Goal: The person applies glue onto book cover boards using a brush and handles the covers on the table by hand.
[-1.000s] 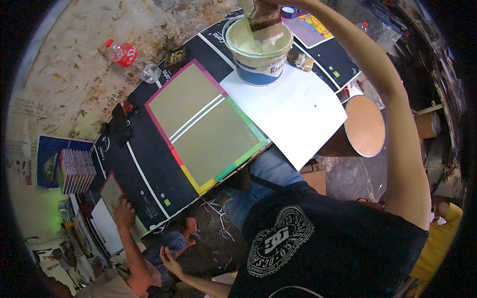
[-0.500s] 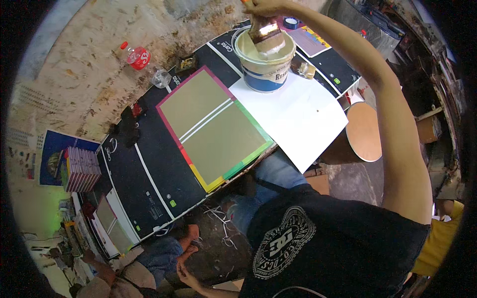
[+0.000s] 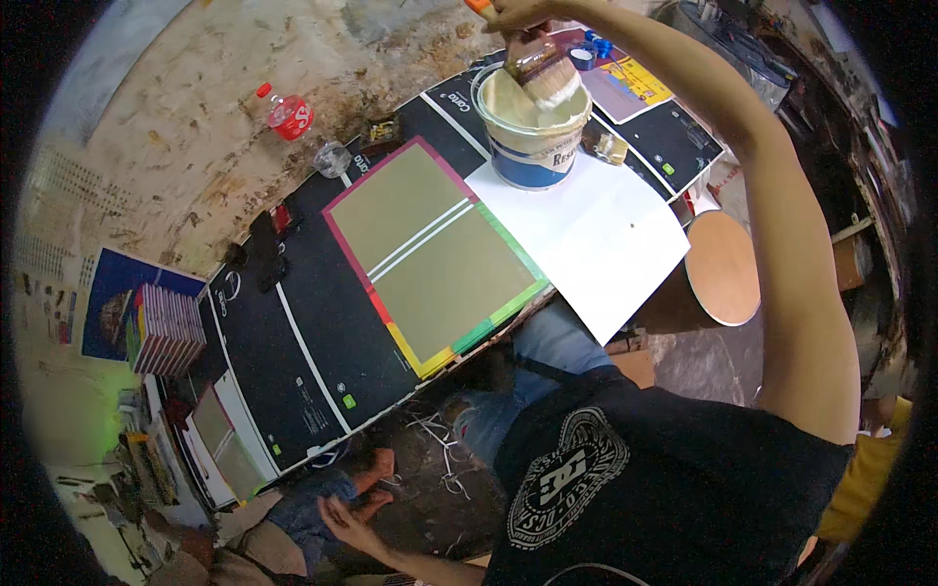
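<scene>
My right hand point(image 3: 523, 16), at the top, is closed around the orange handle of a wide paintbrush point(image 3: 543, 70). The brush tilts, its bristles loaded with white paste, inside the mouth of a white and blue bucket point(image 3: 532, 168). Low on the left, away from the table, my left hand point(image 3: 344, 523) hangs with its fingers apart and nothing in it. Left of the bucket lies a flat olive board point(image 3: 391, 220) with a coloured border and two white strips across its middle. A white sheet point(image 3: 606, 234) extends under the bucket.
A plastic bottle point(image 3: 289, 116) lies at the wall side. Stacked books point(image 3: 168, 327) stand at the left, near another person's foot point(image 3: 376, 469). Beside the bucket are a smaller brush point(image 3: 606, 146) and a roll of blue tape point(image 3: 582, 59). A round stool point(image 3: 721, 269) stands at the right.
The brush has swung from the bucket's middle toward its right side. My left hand has moved up and to the left, its fingers spreading. The whole view has shifted slightly.
</scene>
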A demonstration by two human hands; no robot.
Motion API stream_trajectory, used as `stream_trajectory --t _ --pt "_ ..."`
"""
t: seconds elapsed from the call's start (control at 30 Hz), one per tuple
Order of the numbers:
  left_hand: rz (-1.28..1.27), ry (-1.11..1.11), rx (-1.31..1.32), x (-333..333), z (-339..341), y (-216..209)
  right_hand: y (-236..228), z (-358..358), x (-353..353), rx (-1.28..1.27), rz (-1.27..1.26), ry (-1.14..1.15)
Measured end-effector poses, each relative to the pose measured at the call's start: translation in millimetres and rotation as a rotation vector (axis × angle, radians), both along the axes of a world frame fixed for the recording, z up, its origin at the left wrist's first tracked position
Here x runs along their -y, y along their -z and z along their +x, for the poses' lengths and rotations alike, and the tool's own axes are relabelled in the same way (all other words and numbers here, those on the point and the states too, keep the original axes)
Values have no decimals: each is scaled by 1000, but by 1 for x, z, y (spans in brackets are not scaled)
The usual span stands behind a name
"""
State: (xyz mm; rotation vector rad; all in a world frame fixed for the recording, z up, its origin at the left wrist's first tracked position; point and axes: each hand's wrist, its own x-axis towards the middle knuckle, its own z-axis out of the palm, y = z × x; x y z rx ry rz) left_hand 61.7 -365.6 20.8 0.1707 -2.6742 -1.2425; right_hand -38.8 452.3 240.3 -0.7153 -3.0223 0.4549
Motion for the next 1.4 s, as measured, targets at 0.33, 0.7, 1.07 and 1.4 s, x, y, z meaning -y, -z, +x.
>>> stream_trajectory --t 0.33,0.7,1.07,1.4 --pt "819 454 -188 -294 -56 -53 -24 -91 107 -90 136 -423" --pt "519 391 -215 -352 -63 -3 143 -52 197 -525 -168 -206" --pt "671 467 -224 -345 -69 9 119 44 203 -812 -820 38" --pt "700 369 -153 -342 -68 4 181 71 222 -440 -513 197"
